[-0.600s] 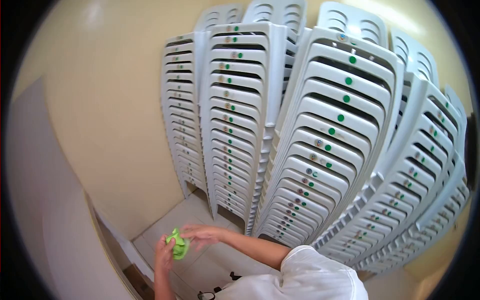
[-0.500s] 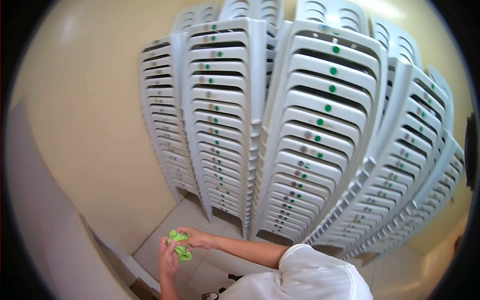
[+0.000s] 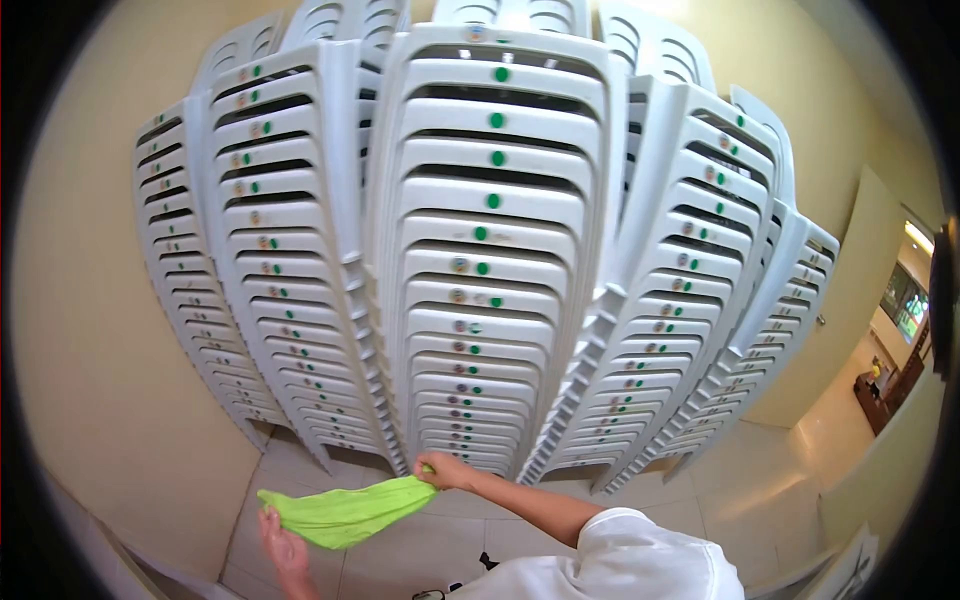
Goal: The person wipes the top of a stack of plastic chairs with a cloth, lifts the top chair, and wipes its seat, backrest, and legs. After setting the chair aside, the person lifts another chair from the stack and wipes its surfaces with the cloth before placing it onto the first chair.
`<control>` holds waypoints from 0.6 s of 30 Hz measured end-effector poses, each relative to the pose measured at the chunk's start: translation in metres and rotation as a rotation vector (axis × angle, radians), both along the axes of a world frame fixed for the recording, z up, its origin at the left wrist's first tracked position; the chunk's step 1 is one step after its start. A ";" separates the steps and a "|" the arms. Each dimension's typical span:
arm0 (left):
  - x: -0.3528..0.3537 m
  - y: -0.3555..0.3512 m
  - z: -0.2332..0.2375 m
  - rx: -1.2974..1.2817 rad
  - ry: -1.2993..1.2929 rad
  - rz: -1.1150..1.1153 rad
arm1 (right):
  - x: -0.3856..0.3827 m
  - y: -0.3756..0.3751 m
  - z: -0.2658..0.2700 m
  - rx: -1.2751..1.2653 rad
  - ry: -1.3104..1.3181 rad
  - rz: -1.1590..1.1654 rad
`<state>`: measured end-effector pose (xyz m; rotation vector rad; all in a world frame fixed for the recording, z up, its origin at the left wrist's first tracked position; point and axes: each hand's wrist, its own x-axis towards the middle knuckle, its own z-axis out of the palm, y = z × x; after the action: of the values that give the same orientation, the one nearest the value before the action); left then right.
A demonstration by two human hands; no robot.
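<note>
Head view: both hands [image 3: 447, 472] hold the green cloth [image 3: 350, 511], long axis nearly level, left to right.

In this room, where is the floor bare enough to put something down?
Widest bare floor: between the chair stacks, the white shirt and the open door. A smaller patch shows between the green cloth and the shirt. It is crowded where the stacks stand side by side, with narrow gaps.

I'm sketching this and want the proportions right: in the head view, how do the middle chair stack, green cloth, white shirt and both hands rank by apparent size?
1. Middle chair stack
2. White shirt
3. Green cloth
4. Left hand and right hand: too alike to rank
</note>
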<state>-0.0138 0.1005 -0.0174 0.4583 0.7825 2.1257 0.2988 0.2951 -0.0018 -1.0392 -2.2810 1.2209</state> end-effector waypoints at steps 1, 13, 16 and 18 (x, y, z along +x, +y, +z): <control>0.034 0.020 0.008 -0.048 0.052 -0.053 | 0.030 0.014 -0.035 0.121 -0.108 0.028; 0.568 0.115 0.059 0.077 1.848 -1.156 | 0.375 -0.072 -0.081 -1.103 1.021 -0.362; 0.646 0.096 0.088 0.279 1.860 -1.443 | 0.463 -0.090 -0.050 -0.661 1.060 -0.493; 0.678 0.092 0.101 0.494 1.627 -1.518 | 0.519 -0.101 -0.027 -0.347 1.017 -0.604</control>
<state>0.6639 0.1923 0.0841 2.2057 0.2865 0.1260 0.8177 0.1939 -0.0289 -0.8161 -0.9287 1.4155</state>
